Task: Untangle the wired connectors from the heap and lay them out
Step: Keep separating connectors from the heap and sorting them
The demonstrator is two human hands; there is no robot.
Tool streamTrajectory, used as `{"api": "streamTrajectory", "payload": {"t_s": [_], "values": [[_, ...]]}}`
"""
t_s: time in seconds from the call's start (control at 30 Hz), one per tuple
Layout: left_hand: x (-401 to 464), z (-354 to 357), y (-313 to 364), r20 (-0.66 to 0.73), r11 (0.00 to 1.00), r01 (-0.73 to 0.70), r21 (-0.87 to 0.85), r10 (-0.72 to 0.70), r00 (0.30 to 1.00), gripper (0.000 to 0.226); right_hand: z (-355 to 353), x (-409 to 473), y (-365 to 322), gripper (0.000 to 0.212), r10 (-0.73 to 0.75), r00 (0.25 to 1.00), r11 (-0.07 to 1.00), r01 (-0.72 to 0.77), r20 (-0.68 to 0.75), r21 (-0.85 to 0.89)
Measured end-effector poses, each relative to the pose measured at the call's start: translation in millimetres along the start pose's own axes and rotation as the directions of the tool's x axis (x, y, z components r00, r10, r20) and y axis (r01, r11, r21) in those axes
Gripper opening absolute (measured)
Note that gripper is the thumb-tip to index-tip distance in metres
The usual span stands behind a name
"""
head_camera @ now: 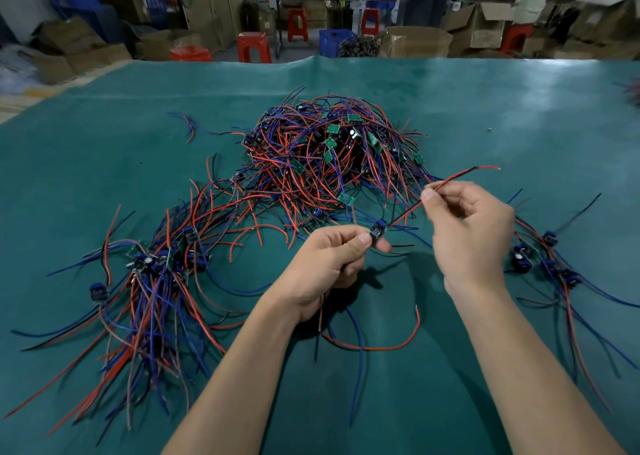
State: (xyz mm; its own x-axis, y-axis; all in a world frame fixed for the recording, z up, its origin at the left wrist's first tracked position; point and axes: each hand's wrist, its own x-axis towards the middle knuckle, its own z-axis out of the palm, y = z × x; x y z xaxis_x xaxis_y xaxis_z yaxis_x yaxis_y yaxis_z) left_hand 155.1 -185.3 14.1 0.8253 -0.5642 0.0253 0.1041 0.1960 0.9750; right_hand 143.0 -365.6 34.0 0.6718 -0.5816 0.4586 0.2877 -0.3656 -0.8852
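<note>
A tangled heap [332, 156] of red, blue and black wires with small green boards lies on the green mat [450, 108], just beyond my hands. My left hand [325, 264] pinches a small blue and black connector [376, 230] between thumb and fingers, and its blue and red wires hang down below the palm. My right hand [471, 226] pinches that connector's red wire [450, 179], which runs up and right to a bare tip. The wire is stretched straight between both hands.
A laid-out bundle of connectors [156, 274] spreads at the left, a smaller group [547, 260] at the right. Beyond the mat's far edge stand red stools [254, 47], cardboard boxes [415, 40], a blue crate [336, 40], and people at benches.
</note>
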Motion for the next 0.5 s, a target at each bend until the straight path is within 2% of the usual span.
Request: {"api": "streamTrajectory", "payload": {"t_s": [0.2,0.3,0.37,0.43,0.5], "values": [[0,1,1,-0.004,0.999,0.001,0.035,-0.001,1.000,0.027,-18,18,7,0.011,0.124,0.965,0.986,-0.094,-0.231,0.139],[1,1,1,-0.069,0.999,-0.002,-0.036,0.000,0.998,0.027,-18,19,8,0.010,0.183,0.908,0.977,-0.124,-0.377,0.175],[2,0,1,-0.124,0.994,-0.019,-0.108,0.006,0.992,0.026,-15,18,8,0.010,0.274,0.872,0.953,-0.190,-0.406,0.236],[3,0,2,-0.153,0.988,-0.044,-0.149,0.021,0.988,0.025,-11,13,7,0.016,0.351,0.900,0.925,-0.290,-0.258,0.246],[2,1,3,-0.150,0.987,-0.045,-0.155,0.022,0.989,0.023,0,1,2,0.023,0.334,0.940,0.932,-0.340,0.063,0.127]]}}
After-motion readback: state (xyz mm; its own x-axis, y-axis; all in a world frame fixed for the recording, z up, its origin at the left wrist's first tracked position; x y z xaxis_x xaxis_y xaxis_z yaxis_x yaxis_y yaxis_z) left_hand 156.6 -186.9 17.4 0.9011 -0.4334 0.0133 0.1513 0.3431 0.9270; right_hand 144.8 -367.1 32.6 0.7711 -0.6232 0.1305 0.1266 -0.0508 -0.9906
